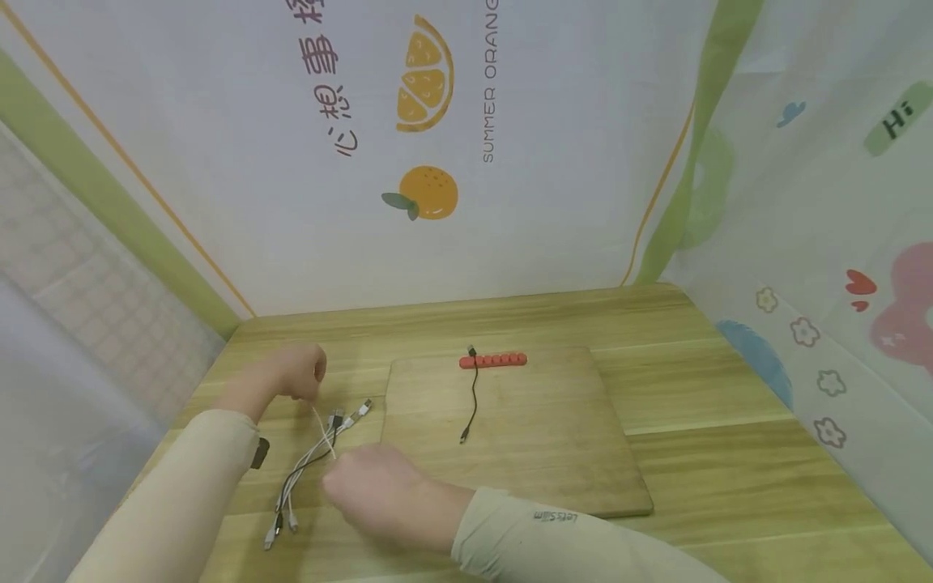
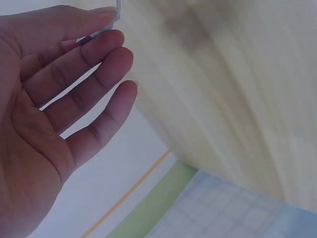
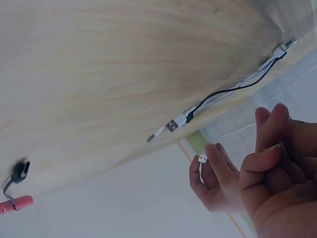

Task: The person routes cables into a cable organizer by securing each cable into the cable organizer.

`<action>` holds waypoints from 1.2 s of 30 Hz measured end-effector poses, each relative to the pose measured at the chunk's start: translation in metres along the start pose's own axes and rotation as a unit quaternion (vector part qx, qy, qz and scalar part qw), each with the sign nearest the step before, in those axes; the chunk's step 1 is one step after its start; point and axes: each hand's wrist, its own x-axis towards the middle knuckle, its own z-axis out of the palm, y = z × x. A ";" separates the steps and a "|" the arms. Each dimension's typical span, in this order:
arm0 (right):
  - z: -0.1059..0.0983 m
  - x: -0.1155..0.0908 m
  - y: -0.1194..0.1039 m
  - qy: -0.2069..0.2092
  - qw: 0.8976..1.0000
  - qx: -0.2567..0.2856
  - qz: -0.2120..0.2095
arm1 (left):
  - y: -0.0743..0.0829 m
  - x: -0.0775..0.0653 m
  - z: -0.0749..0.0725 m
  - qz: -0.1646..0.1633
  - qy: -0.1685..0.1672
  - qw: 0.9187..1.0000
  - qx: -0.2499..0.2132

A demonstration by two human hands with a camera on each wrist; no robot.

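My left hand (image 1: 300,372) is raised over the left part of the table. Between thumb and forefinger it pinches the plug end (image 2: 103,31) of a white cable (image 1: 321,423); the other fingers are loosely bent. From there the cable runs down to my right hand (image 1: 386,495), whose curled fingers grip its other end, hidden in the head view. Below and between the hands lies a bundle of white and black USB cables (image 1: 293,478), plugs at both ends. In the right wrist view the white plug (image 3: 202,158) shows at the left fingertips.
A wooden board (image 1: 539,437) lies mid-table. Near its far edge sits a red cable-holder strip (image 1: 503,359), with a short black cable (image 1: 475,397) in its left slot trailing toward me. Printed curtains (image 1: 466,259) enclose the table's back and sides.
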 end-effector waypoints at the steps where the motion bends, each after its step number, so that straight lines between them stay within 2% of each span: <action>1: -0.001 0.000 0.001 -0.001 1.000 -0.002 0.002 | 0.001 0.000 -0.004 0.002 -0.001 1.000 -0.001; 5: -0.005 -0.002 0.005 -0.011 1.000 -0.007 0.004 | 0.007 -0.001 -0.017 0.009 -0.003 1.000 0.001; 12: -0.013 -0.010 0.013 -0.013 1.000 -0.027 -0.002 | 0.024 0.001 -0.024 0.020 0.056 0.998 0.006; 16: -0.017 -0.018 0.016 0.007 0.999 -0.038 -0.001 | 0.040 0.003 -0.029 0.032 0.078 0.996 0.020; 21: -0.021 -0.028 0.023 0.051 0.993 -0.104 0.002 | 0.063 0.008 -0.038 0.043 0.104 0.993 0.043; 24: -0.024 -0.033 0.031 0.059 0.990 -0.126 0.004 | 0.074 0.013 -0.042 0.047 0.128 0.989 0.056; 30: -0.024 -0.046 0.046 0.085 0.989 -0.124 0.012 | 0.096 0.021 -0.048 0.044 0.172 0.982 0.067; 36: -0.027 -0.056 0.056 0.100 0.985 -0.139 0.036 | 0.117 0.030 -0.053 0.039 0.199 0.976 0.076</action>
